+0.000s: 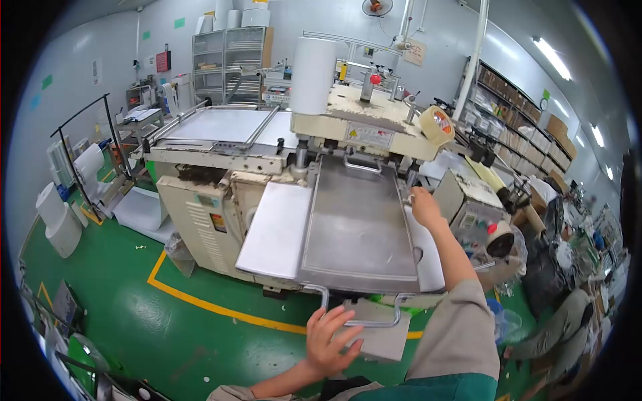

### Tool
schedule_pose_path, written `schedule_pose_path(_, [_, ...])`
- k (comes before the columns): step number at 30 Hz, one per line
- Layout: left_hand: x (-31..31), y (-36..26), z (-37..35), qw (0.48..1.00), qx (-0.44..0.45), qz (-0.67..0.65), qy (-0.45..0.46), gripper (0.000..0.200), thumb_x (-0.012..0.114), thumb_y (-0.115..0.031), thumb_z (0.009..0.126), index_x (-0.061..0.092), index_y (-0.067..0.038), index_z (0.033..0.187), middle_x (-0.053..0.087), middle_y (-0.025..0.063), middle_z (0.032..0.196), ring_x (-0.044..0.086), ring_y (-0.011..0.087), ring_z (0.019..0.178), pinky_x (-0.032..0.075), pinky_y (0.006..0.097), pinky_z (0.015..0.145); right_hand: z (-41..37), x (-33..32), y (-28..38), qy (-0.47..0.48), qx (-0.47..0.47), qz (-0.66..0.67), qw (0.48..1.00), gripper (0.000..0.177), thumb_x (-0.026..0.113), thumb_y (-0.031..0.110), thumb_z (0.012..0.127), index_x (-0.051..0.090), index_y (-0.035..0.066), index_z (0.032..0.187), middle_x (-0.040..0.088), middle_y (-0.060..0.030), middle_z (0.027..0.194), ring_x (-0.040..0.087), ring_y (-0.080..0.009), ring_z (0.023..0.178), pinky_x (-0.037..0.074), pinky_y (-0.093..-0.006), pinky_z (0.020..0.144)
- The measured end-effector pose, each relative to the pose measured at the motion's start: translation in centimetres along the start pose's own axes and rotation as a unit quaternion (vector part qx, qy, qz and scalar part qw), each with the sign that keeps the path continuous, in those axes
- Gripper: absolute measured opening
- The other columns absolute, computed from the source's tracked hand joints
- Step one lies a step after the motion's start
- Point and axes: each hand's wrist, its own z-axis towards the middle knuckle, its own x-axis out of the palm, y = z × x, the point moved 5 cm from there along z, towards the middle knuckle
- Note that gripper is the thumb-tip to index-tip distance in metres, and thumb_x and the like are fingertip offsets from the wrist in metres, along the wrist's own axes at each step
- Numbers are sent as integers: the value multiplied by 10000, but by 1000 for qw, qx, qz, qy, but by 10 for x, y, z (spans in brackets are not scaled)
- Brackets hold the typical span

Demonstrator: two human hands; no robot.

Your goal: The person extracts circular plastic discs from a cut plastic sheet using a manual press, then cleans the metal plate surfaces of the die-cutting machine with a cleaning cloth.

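Observation:
A flat grey metal plate (358, 227) with a raised rim lies on the front of the cream machine (207, 220). Below its front edge is a bent metal handle (398, 311). My left hand (332, 339) is beside that handle, fingers spread, holding nothing. My right hand (422, 204) is at the plate's upper right side, near the machine head; its fingertips are partly hidden, and what they touch is too small to make out. White sheet material (275, 230) lies left of the plate, and more (424, 250) shows at its right.
A white roll (313, 77) and a tape roll (437, 125) sit on the machine head. The control box (468, 207) with a red button is at right. White rolls (61, 224) stand at left. Another person's leg (555, 327) shows at lower right.

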Motion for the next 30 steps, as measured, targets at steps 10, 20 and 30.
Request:
schedule_pose_path(10, [72, -2, 15, 969, -76, 233, -33, 278, 601, -179, 693, 620, -120, 965, 521, 133, 1150, 425, 340, 1154, 241, 510, 991, 119, 89, -28, 63, -117, -89, 987, 180, 467, 90, 825, 620, -4, 822, 610, -198, 901, 640, -308, 839, 533, -384, 724])
schedule_pose_path(20, [79, -2, 20, 940, -111, 302, -109, 238, 615, -257, 724, 637, -181, 948, 558, 88, 1134, 461, 296, 1111, 255, 456, 966, 134, 111, -28, 121, -99, -117, 981, 300, 406, 164, 857, 661, 6, 857, 643, -195, 908, 630, -336, 863, 516, -413, 740])
schedule_pose_path(30, [79, -1, 15, 930, -116, 313, -151, 225, 569, -217, 721, 621, -182, 937, 543, 98, 1128, 434, 293, 1124, 229, 465, 980, 141, 109, -21, 201, -27, -122, 972, 310, 422, 90, 830, 554, -44, 1076, 587, -255, 1055, 586, -357, 994, 487, -418, 833])
